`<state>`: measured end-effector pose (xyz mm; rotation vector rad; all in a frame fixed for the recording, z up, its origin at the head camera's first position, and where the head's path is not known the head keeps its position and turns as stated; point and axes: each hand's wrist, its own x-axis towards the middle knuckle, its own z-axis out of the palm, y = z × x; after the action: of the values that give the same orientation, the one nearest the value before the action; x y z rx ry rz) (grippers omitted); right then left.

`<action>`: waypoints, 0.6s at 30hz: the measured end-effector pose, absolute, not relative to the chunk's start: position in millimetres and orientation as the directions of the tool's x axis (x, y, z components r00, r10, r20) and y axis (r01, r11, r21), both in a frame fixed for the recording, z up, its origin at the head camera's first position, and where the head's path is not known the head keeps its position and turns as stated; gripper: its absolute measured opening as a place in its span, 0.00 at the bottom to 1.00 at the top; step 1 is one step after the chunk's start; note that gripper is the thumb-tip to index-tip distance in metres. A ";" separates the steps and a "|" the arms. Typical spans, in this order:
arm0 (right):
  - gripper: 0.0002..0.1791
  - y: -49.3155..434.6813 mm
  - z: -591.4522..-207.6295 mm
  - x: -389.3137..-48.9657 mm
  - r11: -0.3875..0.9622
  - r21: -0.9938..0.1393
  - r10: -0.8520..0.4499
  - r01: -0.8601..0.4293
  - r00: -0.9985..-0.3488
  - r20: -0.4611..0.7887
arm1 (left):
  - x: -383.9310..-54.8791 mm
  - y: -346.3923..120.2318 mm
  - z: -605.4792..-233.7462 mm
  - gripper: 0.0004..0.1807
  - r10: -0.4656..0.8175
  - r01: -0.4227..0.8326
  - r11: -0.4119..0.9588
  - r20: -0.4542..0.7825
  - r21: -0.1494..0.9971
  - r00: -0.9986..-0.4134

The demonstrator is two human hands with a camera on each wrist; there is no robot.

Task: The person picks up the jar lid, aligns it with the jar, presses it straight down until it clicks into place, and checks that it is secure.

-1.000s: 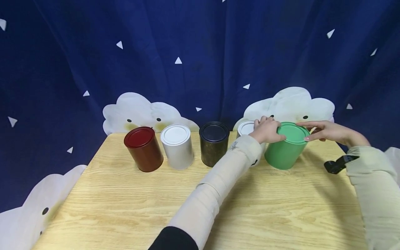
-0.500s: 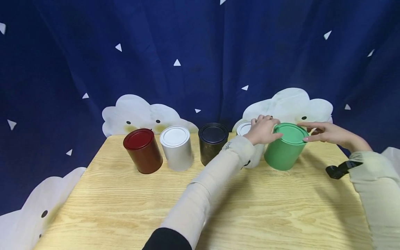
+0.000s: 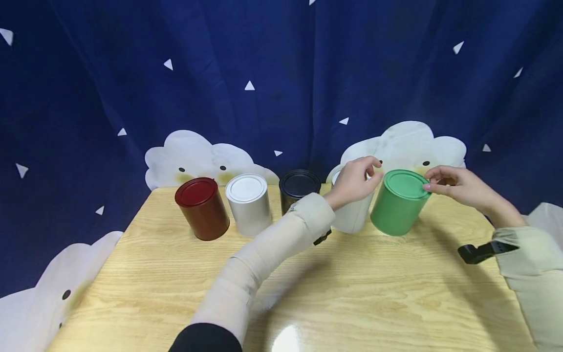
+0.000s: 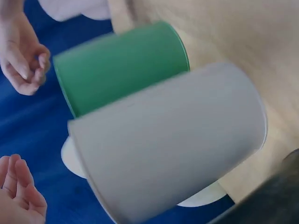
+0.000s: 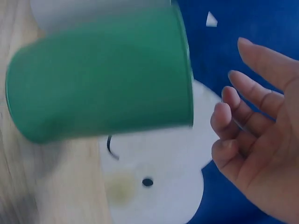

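Five lidded cans would be too exact; several lidded cans stand upright in a row. At the right end is the green can (image 3: pixel 398 210), and left of it a white can (image 3: pixel 352 215), partly hidden by my left hand (image 3: pixel 352 182). That hand hovers over the white can's top with loosely bent fingers, holding nothing. In the left wrist view, the left hand (image 4: pixel 19 198) is apart from the white can (image 4: pixel 168 140). My right hand (image 3: pixel 459 187) is beside the green can's lid. The right wrist view shows a gap between the right hand (image 5: pixel 266 126) and the green can (image 5: pixel 103 79).
A dark red can (image 3: pixel 203 212), another white can (image 3: pixel 249 208) and a black can (image 3: pixel 300 190) continue the row leftward on the wooden table (image 3: pixel 374 293). Behind hangs a dark blue curtain (image 3: pixel 281 58) with white clouds and triangles.
My left hand has come off the green can's lid and moved left. My right hand has drawn slightly away to the right. The cans stay in place.
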<state>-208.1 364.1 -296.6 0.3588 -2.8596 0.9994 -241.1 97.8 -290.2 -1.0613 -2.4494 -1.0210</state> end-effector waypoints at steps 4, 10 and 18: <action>0.09 346.3 -296.3 -195.1 0.726 -0.618 -0.202 -0.303 -0.952 0.229 | -229.6 78.2 -296.0 0.06 0.431 0.734 0.396 0.594 0.552 -0.679; 0.07 321.7 -302.3 -174.9 0.701 -0.574 -0.237 -0.423 -0.897 0.372 | -215.9 47.5 -314.6 0.03 0.341 0.722 0.262 0.638 0.641 -0.690; 0.09 289.8 -316.3 -143.7 0.744 -0.510 -0.172 -0.432 -0.861 0.479 | -188.8 -4.1 -333.7 0.02 0.349 0.815 0.274 0.736 0.511 -0.580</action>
<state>-143.7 289.8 -316.3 0.4617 -2.5395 0.8851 -188.8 -4.1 -333.7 -1.0453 -2.0627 -1.2638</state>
